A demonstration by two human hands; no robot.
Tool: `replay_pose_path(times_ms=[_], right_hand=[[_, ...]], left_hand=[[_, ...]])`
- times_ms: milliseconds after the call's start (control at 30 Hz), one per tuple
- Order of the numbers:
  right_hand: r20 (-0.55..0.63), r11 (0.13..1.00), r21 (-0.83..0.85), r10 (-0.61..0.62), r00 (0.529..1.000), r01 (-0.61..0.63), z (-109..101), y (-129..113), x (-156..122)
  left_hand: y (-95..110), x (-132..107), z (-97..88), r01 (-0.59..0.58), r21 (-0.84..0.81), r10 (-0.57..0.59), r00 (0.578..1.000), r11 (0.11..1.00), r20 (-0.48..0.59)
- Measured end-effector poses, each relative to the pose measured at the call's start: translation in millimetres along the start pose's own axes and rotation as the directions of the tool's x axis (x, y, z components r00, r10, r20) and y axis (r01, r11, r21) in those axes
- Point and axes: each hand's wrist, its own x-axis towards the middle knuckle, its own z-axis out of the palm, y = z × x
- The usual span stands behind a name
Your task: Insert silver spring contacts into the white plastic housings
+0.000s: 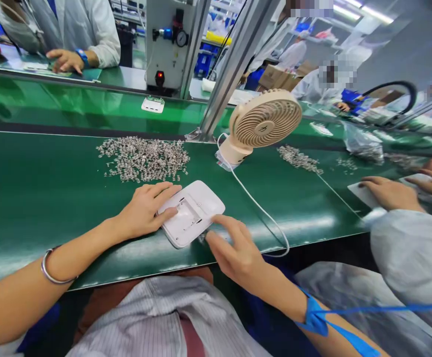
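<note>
On green bench: left hand (145, 210) flat, right hand (234, 250) fingers spread, steadying white casing (197, 210).

casing (192, 212) on bench (33, 198) | metal parts (143, 158) behind it | fan (262, 121) right-behind

At my twelve o'clock a heap of small metal parts (143, 158) lies spread on the green belt (33, 198). At about one o'clock a beige desk fan (262, 124) stands tilted upward, its white cable (255, 201) trailing toward me over the belt's near edge. Past the fan, at two o'clock, a smaller scatter of metal parts (299, 159) lies near a clear plastic bag (362, 144). At three o'clock a co-worker's hands (389, 193) rest on a white piece. At eleven o'clock, across the far lane, another person's hand (65, 60) lies flat, and a small white unit (152, 104) sits alone there.
</note>
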Motion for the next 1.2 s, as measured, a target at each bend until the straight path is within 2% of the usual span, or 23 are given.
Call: replay_pose_path(times_ms=[100, 167, 333, 400, 467, 533, 600, 633, 733, 833, 967, 1200], right_hand=[[-0.014, 0.925, 0.277, 0.274, 0.962, -0.26, -2, -5, -2], [0.016, 0.835, 0.432, 0.37, 0.929, -0.34, -1, -6, -2], [0.004, 0.742, 0.499, 0.514, 0.858, -0.447, 8, 5, 1], [0.036, 0.655, 0.567, 0.587, 0.809, -0.5, 12, 14, 3], [0.103, 0.535, 0.664, 0.627, 0.772, -0.522, 16, 22, 5], [0.164, 0.454, 0.727, 0.613, 0.773, -0.515, 19, 28, 9], [0.166, 0.484, 0.719, 0.577, 0.8, -0.499, 19, 30, 12], [0.148, 0.537, 0.689, 0.553, 0.82, -0.487, 19, 30, 13], [0.07, 0.733, 0.535, 0.458, 0.886, -0.421, 14, 29, 13], [0.033, 0.844, 0.398, 0.379, 0.925, -0.36, 9, 30, 7], [0.055, 0.886, 0.311, 0.345, 0.937, -0.345, 6, 32, 1], [0.091, 0.907, 0.247, 0.328, 0.94, -0.34, 2, 30, 0]], left_hand=[[5, -1, 0.4, 0.046, 0.0, -0.046, 0.999, 0.999, 0.0], [9, -1, 0.8, 0.063, 0.011, -0.063, 0.998, 0.998, -0.011], [23, -5, 5.3, 0.045, 0.071, -0.04, 0.997, 0.996, -0.062], [34, -11, 9.1, -0.026, 0.088, 0.031, 0.998, 0.996, -0.049], [50, -18, 12.8, -0.175, 0.119, 0.179, 0.984, 0.977, -0.018], [68, -26, 15.6, -0.356, 0.242, 0.368, 0.93, 0.903, -0.002], [84, -31, 18.7, -0.435, 0.416, 0.488, 0.872, 0.799, -0.027], [92, -33, 21.3, -0.415, 0.49, 0.502, 0.863, 0.767, -0.053], [108, -33, 35.0, -0.223, 0.58, 0.357, 0.925, 0.784, -0.128], [120, -30, 52.9, -0.047, 0.607, 0.191, 0.966, 0.793, -0.175], [131, -24, 66.1, 0.053, 0.613, 0.127, 0.961, 0.789, -0.246], [133, -19, 67.8, 0.066, 0.596, 0.138, 0.947, 0.8, -0.289]])
